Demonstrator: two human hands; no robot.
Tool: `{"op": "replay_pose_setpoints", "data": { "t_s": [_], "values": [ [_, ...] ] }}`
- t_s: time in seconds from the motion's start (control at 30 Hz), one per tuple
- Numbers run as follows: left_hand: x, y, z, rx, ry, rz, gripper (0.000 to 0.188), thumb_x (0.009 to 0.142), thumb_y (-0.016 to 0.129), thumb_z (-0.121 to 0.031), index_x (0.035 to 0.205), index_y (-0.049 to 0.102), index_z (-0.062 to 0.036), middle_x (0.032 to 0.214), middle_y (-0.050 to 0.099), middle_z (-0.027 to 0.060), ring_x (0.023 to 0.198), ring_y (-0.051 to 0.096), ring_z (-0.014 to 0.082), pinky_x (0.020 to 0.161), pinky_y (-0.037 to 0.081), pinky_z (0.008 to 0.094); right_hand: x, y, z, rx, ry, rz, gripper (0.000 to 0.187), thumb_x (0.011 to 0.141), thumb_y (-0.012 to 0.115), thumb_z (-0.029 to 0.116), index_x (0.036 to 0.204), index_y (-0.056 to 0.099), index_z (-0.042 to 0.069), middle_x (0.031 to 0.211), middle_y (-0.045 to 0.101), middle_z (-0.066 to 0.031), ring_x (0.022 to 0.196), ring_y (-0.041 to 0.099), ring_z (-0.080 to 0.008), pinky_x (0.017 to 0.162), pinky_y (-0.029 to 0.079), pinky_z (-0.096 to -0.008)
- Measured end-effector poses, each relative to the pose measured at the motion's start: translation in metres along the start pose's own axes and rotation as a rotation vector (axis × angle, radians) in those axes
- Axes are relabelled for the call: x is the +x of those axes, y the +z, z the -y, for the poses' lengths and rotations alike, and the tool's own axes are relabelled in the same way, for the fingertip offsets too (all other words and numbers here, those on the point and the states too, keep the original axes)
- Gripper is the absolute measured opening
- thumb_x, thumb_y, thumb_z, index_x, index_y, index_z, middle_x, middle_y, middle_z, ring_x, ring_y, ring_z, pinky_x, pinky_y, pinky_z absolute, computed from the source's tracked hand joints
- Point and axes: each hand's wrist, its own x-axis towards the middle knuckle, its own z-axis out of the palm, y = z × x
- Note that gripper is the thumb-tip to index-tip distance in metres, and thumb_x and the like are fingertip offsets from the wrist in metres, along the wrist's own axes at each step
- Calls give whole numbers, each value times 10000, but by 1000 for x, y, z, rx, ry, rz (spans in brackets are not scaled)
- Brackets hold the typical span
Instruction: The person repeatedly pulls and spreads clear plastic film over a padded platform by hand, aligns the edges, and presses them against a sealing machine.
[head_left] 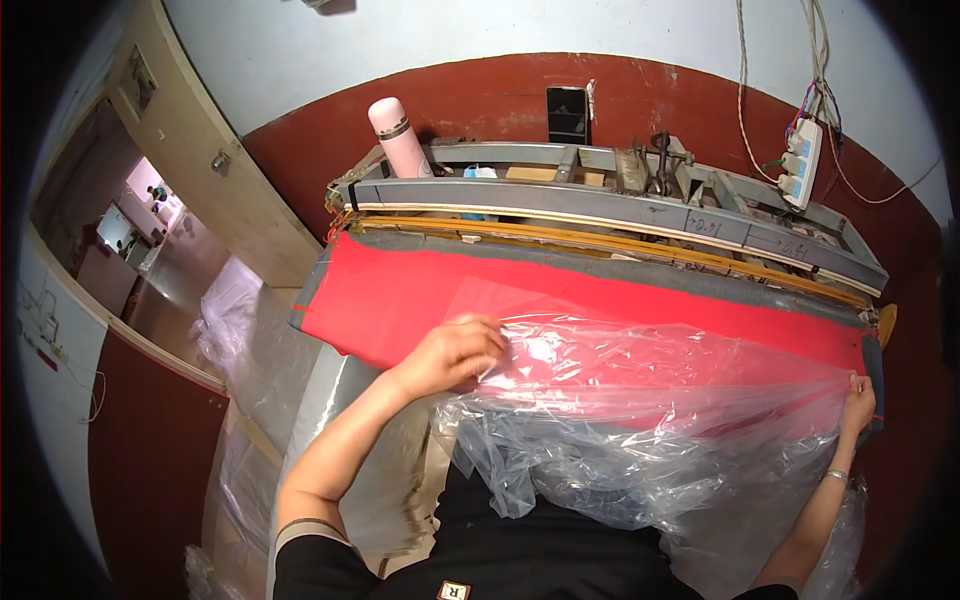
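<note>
A clear plastic sheet [620,455] spreads between my two hands, its upper part lying over a red cloth [385,290] and its lower part hanging crumpled in front of my body. My left hand [465,350] is closed at the sheet's left side, above the cloth, with the fingers curled and slightly blurred. At the far right, my right hand [858,402] pinches the sheet's edge near the cloth's right end. The red cloth lies along a grey padded surface [640,262] of a long bench.
Behind the cloth runs a metal frame [620,202] carrying a pink bottle [400,138] and a dark phone [568,115]. A white power strip [800,165] hangs by cords at the right. An open door [200,150] stands left, with more plastic [235,310] on the floor.
</note>
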Motion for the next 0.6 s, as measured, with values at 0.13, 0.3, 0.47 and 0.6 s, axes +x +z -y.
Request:
{"op": "replay_pose_setpoints", "data": {
  "t_s": [0.13, 0.3, 0.47, 0.6],
  "values": [
    [5, 9, 25, -589, -838, -634, 108, 871, 578, -129, 822, 579, -33, 666, 575, -8, 611, 517, 60, 546, 408, 220, -2, -1, 17, -16, 28, 18, 315, 884, 574, 315, 775, 532, 22, 614, 504, -125, 549, 429, -199, 555, 397, -343],
    [-12, 27, 66, -3, -890, -469, 179, 782, 664, -136, 839, 560, -2, 661, 608, 93, 581, 562, 160, 563, 452, 304, -1, 2, 10, 30, -1, 9, 323, 882, 583, 308, 760, 524, 15, 599, 482, -112, 545, 406, -177, 543, 388, -336],
    [6, 24, 33, 462, -792, -512, 145, 756, 659, -122, 861, 590, -50, 790, 621, 97, 722, 584, 325, 636, 483, 388, -2, 0, 3, 57, 8, 10, 326, 888, 580, 297, 749, 509, 11, 583, 439, -75, 552, 388, -141, 534, 374, -313],
    [-1, 16, 48, 700, -365, -357, 130, 754, 636, -113, 867, 614, -51, 764, 556, 93, 827, 545, 286, 650, 476, 389, -1, 0, 3, 19, 7, -6, 313, 890, 580, 291, 753, 522, 16, 592, 454, -45, 567, 392, -118, 541, 372, -290]
  ]
}}
